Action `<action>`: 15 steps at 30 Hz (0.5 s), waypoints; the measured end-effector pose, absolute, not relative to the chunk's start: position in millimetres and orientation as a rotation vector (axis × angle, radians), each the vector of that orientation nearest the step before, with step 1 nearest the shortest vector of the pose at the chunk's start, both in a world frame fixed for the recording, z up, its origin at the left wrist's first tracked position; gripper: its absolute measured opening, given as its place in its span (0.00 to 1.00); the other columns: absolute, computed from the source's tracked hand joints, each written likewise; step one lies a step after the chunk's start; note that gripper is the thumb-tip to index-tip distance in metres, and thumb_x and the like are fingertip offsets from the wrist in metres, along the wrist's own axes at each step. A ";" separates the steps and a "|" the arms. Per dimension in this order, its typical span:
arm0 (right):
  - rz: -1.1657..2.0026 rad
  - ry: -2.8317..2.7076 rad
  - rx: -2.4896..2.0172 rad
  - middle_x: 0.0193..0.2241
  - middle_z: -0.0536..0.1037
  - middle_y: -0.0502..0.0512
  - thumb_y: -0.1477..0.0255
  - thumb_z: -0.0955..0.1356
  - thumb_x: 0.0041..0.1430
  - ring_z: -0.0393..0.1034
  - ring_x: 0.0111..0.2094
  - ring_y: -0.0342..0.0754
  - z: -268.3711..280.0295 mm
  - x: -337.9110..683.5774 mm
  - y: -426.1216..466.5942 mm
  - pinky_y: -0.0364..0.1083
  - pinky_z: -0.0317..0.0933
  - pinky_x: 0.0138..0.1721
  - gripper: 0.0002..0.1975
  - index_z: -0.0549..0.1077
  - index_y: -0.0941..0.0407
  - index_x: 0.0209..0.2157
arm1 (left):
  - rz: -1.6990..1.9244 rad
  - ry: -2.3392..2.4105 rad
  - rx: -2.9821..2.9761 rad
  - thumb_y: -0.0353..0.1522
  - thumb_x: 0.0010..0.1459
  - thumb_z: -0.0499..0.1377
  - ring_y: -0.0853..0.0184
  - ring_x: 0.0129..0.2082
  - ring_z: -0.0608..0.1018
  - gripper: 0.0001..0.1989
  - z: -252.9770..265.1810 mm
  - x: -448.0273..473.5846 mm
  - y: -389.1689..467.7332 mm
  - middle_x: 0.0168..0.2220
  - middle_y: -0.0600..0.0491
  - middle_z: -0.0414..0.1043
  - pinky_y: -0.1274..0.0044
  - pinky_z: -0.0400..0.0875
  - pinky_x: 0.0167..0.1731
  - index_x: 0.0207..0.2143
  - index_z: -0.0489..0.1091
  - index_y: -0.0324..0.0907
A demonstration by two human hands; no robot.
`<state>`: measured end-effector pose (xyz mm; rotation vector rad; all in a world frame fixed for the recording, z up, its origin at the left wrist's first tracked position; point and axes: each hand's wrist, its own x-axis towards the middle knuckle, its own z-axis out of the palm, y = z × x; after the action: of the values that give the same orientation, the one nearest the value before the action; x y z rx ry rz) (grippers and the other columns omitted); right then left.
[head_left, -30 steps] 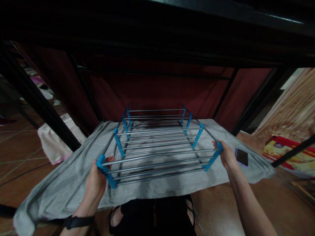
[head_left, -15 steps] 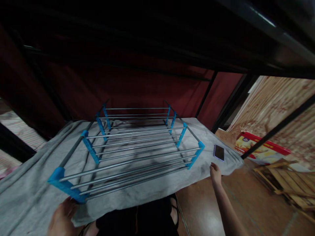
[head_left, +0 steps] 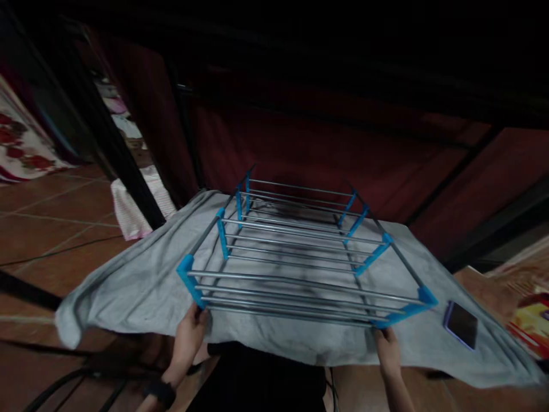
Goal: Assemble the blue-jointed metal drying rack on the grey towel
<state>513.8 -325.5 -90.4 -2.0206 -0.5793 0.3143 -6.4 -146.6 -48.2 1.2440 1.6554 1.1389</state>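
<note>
A shoe rack of thin grey metal rods and blue plastic joints lies on a grey cloth. My left hand is closed on the lower end of its near left blue joint, and the fingertips are partly hidden under it. At the near right corner my right hand grips the bottom of the other blue joint, its fingers partly out of sight behind the plastic. A phone with a purple edge rests on the cloth to the right of the rack.
Dark metal posts and a dark surface overhead frame the cloth-covered platform. A dark red curtain hangs behind. A striped cloth is at the left, above a tiled floor. At the right edge is a red-and-yellow box.
My right hand has come from beside the phone to the rack's near right corner. My left hand has closed on the near left joint. The view has turned left.
</note>
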 end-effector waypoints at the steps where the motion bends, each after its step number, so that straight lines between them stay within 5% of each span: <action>1: 0.320 -0.573 -2.047 0.30 0.80 0.50 0.51 0.64 0.43 0.76 0.46 0.69 -90.9 513.5 -325.4 0.64 0.70 0.48 0.15 0.71 0.43 0.30 | 1.140 1.649 1.266 0.40 0.47 0.61 0.41 0.54 0.74 0.18 -49.8 -8.1 -147.0 0.42 0.45 0.78 0.59 0.68 0.57 0.41 0.72 0.46; 9: 0.393 -0.597 -2.258 0.29 0.79 0.61 0.48 0.65 0.40 0.75 0.46 0.72 -87.8 523.6 -323.9 0.62 0.70 0.44 0.21 0.69 0.49 0.31 | 1.097 1.584 1.519 0.35 0.55 0.56 0.46 0.58 0.73 0.22 -61.2 -15.5 -148.2 0.52 0.42 0.76 0.57 0.61 0.64 0.53 0.70 0.40; 15: 0.430 -0.584 -2.262 0.29 0.80 0.64 0.45 0.64 0.38 0.74 0.47 0.76 -84.9 526.8 -322.6 0.65 0.71 0.41 0.23 0.69 0.48 0.30 | 1.094 1.452 1.599 0.30 0.53 0.55 0.51 0.61 0.71 0.22 -60.8 -27.6 -143.6 0.54 0.47 0.75 0.60 0.57 0.68 0.51 0.73 0.45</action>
<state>526.8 -322.6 -84.9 -2.2623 -0.5841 0.4301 -27.6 -143.6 -60.8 1.5993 1.4522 1.0935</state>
